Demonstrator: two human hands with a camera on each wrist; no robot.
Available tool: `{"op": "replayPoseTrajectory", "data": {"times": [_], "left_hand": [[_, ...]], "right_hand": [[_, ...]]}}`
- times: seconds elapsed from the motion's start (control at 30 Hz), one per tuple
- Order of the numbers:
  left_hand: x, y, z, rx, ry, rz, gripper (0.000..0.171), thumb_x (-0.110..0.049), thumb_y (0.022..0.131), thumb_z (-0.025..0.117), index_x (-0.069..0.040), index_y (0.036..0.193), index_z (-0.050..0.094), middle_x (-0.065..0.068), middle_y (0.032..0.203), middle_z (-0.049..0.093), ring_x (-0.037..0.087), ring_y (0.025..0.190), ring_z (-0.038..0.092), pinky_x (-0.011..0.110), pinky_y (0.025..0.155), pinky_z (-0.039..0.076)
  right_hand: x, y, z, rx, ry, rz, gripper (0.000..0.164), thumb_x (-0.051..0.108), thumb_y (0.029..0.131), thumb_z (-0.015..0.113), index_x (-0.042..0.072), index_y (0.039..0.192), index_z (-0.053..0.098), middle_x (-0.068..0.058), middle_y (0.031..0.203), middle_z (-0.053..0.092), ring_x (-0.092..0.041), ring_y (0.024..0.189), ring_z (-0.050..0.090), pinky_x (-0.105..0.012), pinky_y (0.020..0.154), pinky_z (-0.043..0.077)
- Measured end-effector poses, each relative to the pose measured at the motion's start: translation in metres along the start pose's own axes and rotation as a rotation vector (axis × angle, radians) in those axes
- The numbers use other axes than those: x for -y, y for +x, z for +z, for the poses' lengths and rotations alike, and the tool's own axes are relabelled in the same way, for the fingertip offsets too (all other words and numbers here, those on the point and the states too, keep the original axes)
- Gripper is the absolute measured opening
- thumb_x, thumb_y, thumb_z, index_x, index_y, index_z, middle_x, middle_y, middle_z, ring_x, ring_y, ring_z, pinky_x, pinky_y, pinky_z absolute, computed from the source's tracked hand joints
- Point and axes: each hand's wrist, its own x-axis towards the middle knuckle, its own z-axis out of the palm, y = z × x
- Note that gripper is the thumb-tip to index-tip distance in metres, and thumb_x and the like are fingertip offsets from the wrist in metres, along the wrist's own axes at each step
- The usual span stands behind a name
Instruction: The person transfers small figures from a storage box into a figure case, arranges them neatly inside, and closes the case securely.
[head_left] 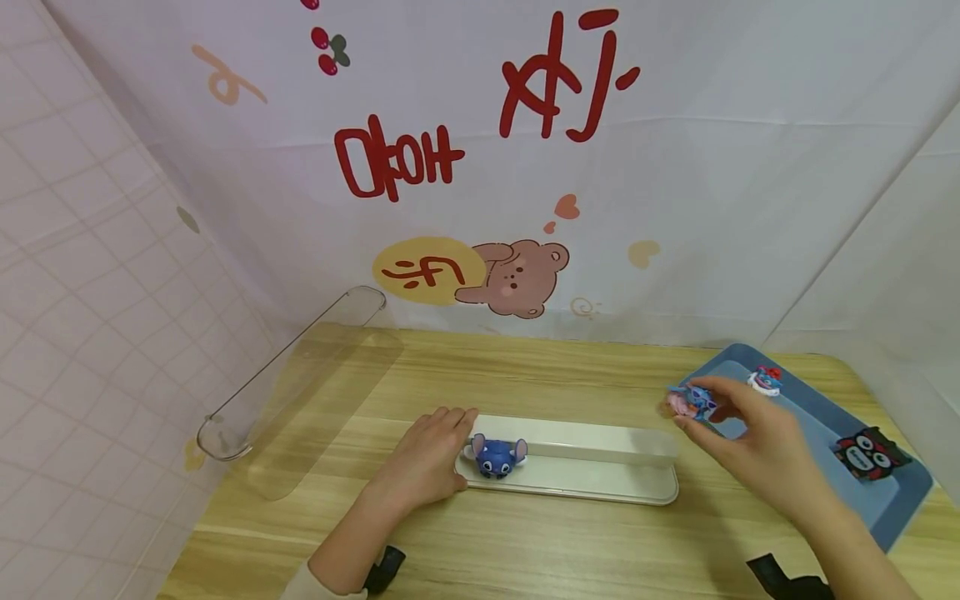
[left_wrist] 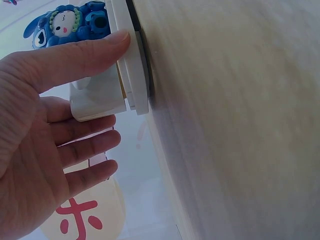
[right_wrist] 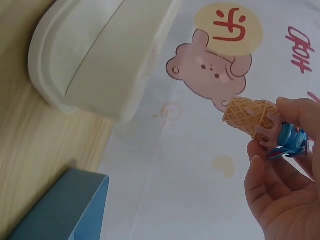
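My left hand (head_left: 429, 454) grips the left end of a white stepped display base (head_left: 592, 475), its thumb on the front edge (left_wrist: 122, 39) and its other fingers behind. On the base's lower step, close to that hand, sits a dark blue figurine (head_left: 498, 457) with big ears. Off the base's right end, my right hand (head_left: 761, 433) pinches a blue figurine (head_left: 693, 402) between thumb and fingers, raised over the table. Seen from the right wrist, this figurine has a waffle ice-cream cone (right_wrist: 250, 116) with pink drips; the palm side hides part of its blue body.
On the right lies a blue tray (head_left: 795, 442) holding a small blue-and-white figurine (head_left: 765, 381) and a black owl-shaped item (head_left: 870, 454). A clear plastic cover (head_left: 315, 400) stands on the left of the wooden table (head_left: 570, 550). A printed white cloth (head_left: 712, 167) hangs behind.
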Motion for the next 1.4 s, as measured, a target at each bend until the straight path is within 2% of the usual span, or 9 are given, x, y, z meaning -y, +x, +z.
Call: {"op": "replayPoseTrajectory", "data": {"times": [0.23, 0.5, 0.73, 1.03, 1.3, 1.4], "left_hand": [[-0.001, -0.001, -0.001, 0.008, 0.001, 0.0, 0.097, -0.026, 0.072, 0.098, 0.001, 0.151, 0.05, 0.013, 0.14, 0.061, 0.03, 0.127, 0.056, 0.049, 0.108, 0.048], [-0.001, -0.001, -0.001, 0.007, 0.002, -0.002, 0.098, -0.026, 0.071, 0.099, 0.001, 0.151, 0.05, 0.014, 0.14, 0.061, 0.03, 0.127, 0.056, 0.049, 0.108, 0.048], [-0.002, -0.001, -0.002, 0.009, -0.002, -0.005, 0.098, -0.026, 0.072, 0.098, 0.001, 0.152, 0.05, 0.014, 0.141, 0.061, 0.03, 0.128, 0.056, 0.049, 0.108, 0.048], [-0.002, -0.001, -0.002, -0.002, -0.003, -0.001, 0.097, -0.025, 0.071, 0.099, 0.001, 0.151, 0.051, 0.014, 0.14, 0.062, 0.031, 0.127, 0.057, 0.05, 0.108, 0.048], [-0.002, 0.0, -0.001, -0.005, 0.004, 0.003, 0.097, -0.025, 0.071, 0.099, 0.001, 0.151, 0.051, 0.013, 0.139, 0.062, 0.031, 0.126, 0.057, 0.05, 0.107, 0.049], [-0.002, 0.0, -0.001, -0.007, 0.007, 0.004, 0.097, -0.025, 0.071, 0.099, 0.001, 0.151, 0.051, 0.013, 0.139, 0.062, 0.03, 0.126, 0.057, 0.049, 0.107, 0.049]], "right_hand": [[0.006, -0.002, 0.011, 0.001, 0.027, -0.029, 0.064, -0.009, 0.063, 0.093, 0.003, 0.121, 0.071, -0.001, 0.097, 0.074, -0.005, 0.076, 0.067, -0.009, 0.069, 0.049], [0.01, -0.002, 0.023, -0.026, 0.132, -0.081, 0.069, -0.017, 0.058, 0.091, 0.001, 0.122, 0.071, -0.008, 0.103, 0.074, -0.004, 0.08, 0.067, -0.008, 0.076, 0.051], [0.015, 0.0, 0.027, -0.006, 0.169, -0.121, 0.067, -0.017, 0.061, 0.09, 0.0, 0.123, 0.07, -0.005, 0.106, 0.071, -0.004, 0.084, 0.064, -0.01, 0.077, 0.052], [0.023, 0.0, 0.037, 0.056, 0.214, -0.095, 0.062, -0.01, 0.069, 0.091, 0.004, 0.125, 0.07, -0.001, 0.113, 0.07, -0.004, 0.089, 0.063, -0.013, 0.077, 0.053], [0.031, 0.0, 0.053, 0.042, 0.282, -0.163, 0.07, -0.016, 0.063, 0.09, 0.003, 0.127, 0.068, -0.005, 0.113, 0.071, -0.009, 0.089, 0.063, -0.016, 0.075, 0.054], [0.033, -0.001, 0.059, 0.038, 0.282, -0.168, 0.069, -0.014, 0.063, 0.091, 0.004, 0.126, 0.068, -0.002, 0.111, 0.072, -0.009, 0.087, 0.063, -0.016, 0.073, 0.053]]}}
